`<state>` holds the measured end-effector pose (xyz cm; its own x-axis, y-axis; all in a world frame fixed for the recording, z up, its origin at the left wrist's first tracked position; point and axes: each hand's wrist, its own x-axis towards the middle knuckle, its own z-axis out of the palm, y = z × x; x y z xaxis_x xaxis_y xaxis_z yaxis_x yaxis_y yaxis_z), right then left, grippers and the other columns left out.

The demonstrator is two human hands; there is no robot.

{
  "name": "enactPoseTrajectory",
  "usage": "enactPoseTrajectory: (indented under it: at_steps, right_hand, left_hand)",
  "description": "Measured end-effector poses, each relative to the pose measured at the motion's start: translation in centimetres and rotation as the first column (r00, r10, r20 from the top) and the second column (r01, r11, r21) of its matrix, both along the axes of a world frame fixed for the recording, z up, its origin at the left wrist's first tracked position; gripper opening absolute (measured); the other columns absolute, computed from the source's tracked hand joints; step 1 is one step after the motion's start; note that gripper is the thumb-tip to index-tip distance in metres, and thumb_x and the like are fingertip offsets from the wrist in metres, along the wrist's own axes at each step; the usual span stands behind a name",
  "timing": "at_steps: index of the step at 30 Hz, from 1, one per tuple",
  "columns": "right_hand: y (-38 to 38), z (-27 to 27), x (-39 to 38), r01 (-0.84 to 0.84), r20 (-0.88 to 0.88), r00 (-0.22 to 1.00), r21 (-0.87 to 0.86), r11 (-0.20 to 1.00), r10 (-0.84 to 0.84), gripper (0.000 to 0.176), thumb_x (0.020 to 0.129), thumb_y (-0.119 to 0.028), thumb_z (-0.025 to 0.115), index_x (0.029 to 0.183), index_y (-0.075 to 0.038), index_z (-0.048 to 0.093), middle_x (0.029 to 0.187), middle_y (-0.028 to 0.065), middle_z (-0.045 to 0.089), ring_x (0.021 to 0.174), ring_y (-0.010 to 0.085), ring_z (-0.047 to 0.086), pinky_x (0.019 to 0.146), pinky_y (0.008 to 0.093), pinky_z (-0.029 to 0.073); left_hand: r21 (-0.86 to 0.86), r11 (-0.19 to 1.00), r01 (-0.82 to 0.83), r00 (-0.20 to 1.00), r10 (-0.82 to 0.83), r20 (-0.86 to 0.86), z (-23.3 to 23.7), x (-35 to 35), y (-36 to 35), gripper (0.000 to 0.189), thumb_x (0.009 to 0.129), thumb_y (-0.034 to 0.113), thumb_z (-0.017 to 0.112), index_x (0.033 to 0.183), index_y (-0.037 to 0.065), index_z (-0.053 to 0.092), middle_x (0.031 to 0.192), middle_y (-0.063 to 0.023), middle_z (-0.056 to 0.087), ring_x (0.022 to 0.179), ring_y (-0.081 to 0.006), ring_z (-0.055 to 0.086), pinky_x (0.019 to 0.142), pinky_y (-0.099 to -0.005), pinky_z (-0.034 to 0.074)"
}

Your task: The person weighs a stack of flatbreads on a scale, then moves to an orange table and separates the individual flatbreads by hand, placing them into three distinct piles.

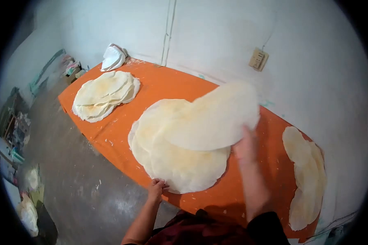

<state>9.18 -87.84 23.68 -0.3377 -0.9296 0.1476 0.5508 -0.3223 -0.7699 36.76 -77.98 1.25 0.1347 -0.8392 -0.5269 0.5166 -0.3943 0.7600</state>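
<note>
A large, thin, pale flatbread [221, 118] is raised at its right side, with my right hand [246, 147] closed on its near right edge; the hand is blurred by motion. Its left part lies over a spread stack of similar round flatbreads [188, 169] with pale yellow patches. At the stack's near left edge, my left hand [157, 188] has its fingers curled together, pinching the rim of a flatbread. Which layer it grips is hidden.
The stacks lie on an orange-covered table [176, 79] against a white wall. Another flatbread pile [106, 94] is at the far left, with a folded white bundle [113, 57] behind. More flatbreads [306, 177] lie at the right end. A socket plate [258, 59] hangs on the wall.
</note>
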Motion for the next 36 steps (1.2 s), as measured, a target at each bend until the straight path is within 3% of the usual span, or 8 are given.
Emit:
enactPoseTrajectory:
  at_steps: [4,9,15,24,28,29,32,36]
  right_hand:
    - [-2.2,-15.1,7.6,-0.282,0.24,0.953,0.491,0.824,0.183,0.027,0.083,-0.022,0.051,0.101,-0.002,0.048,0.083,0.0144,0.057,0.058,0.0246,0.054,0.052,0.0356,0.048]
    - [-0.8,-20.4,13.0,-0.398,0.257,0.908,0.776,0.489,0.331,0.024,0.086,-0.025,0.046,0.102,-0.007,0.049,0.094,0.0111,0.058,0.074,0.0207,0.058,0.06,0.0336,0.05]
    - [-1.4,-20.7,11.1,-0.485,0.288,0.824,0.805,0.343,0.489,0.027,0.085,-0.027,0.045,0.102,-0.006,0.048,0.095,0.0124,0.058,0.082,0.0225,0.06,0.065,0.0342,0.05]
    - [5.2,-16.5,-7.9,-0.216,0.129,0.976,0.712,0.668,0.177,0.023,0.081,-0.023,0.053,0.098,-0.007,0.051,0.088,0.0076,0.06,0.077,0.018,0.06,0.061,0.0325,0.05]
    - [11.4,-19.7,-20.6,-0.105,0.231,0.971,0.652,0.751,-0.065,0.023,0.081,-0.024,0.055,0.098,-0.008,0.052,0.09,0.0092,0.06,0.077,0.0196,0.059,0.064,0.0329,0.049]
    - [12.8,-21.0,-24.3,-0.067,0.278,0.948,0.65,0.757,-0.155,0.022,0.082,-0.023,0.055,0.097,-0.007,0.052,0.091,0.0101,0.06,0.077,0.0204,0.059,0.065,0.0334,0.049]
    - [18.4,-22.0,-33.1,0.136,0.375,0.796,0.654,0.745,-0.474,0.019,0.084,-0.021,0.053,0.094,-0.005,0.052,0.092,0.0118,0.059,0.076,0.0223,0.057,0.066,0.0357,0.048]
    - [22.7,-23.7,-43.0,0.36,0.497,0.54,0.594,0.72,-0.68,0.019,0.087,-0.022,0.048,0.09,-0.003,0.05,0.084,0.0096,0.057,0.072,0.0214,0.055,0.068,0.0368,0.048]
  left_hand:
    - [-0.046,0.999,-0.006,0.99,0.012,0.139,-1.2,-1.2,-2.1,0.008,0.077,0.007,0.055,0.082,0.003,0.05,0.066,-0.0066,0.054,0.051,-0.0179,0.053,0.045,-0.0303,0.045]
    - [-0.004,0.999,-0.037,0.997,0.038,0.065,0.3,-0.9,-1.5,0.008,0.079,0.01,0.054,0.078,0.003,0.05,0.066,-0.0069,0.054,0.051,-0.017,0.053,0.045,-0.0287,0.044]
    - [0.013,0.987,0.162,0.974,-0.162,0.156,0.7,-1.8,4.4,0.017,0.083,0.019,0.053,0.075,0.004,0.051,0.064,-0.0041,0.053,0.053,-0.0133,0.051,0.044,-0.0252,0.04]
    - [-0.129,0.666,0.735,0.671,-0.687,0.278,3.9,-16.4,4.0,0.014,0.084,0.012,0.052,0.071,0.005,0.05,0.059,-0.0033,0.051,0.048,-0.0104,0.046,0.044,-0.0235,0.037]
    - [-0.162,0.356,0.92,0.339,-0.521,0.783,5.1,-24.5,2.1,0.018,0.083,0.016,0.054,0.085,-0.002,0.054,0.07,-0.0063,0.056,0.064,-0.0141,0.054,0.056,-0.0273,0.045]
    - [-0.134,0.302,0.944,0.267,-0.457,0.849,3.0,-26.6,1.4,0.026,0.078,0.015,0.06,0.096,-0.002,0.052,0.094,-0.0208,0.055,0.086,-0.0305,0.053,0.072,-0.0388,0.044]
    - [-0.067,0.27,0.961,0.072,-0.008,0.997,2.0,-32.8,1.9,0.043,0.076,0.023,0.061,0.109,-0.001,0.047,0.121,-0.0269,0.039,0.11,-0.0414,0.038,0.09,-0.0483,0.032]
    - [0.094,0.336,0.937,-0.179,0.235,0.955,-2.8,-37.1,2.5,0.059,0.078,0.04,0.051,0.121,0.002,0.038,0.133,-0.0273,0.024,0.124,-0.0446,0.018,0.098,-0.0564,0.014]
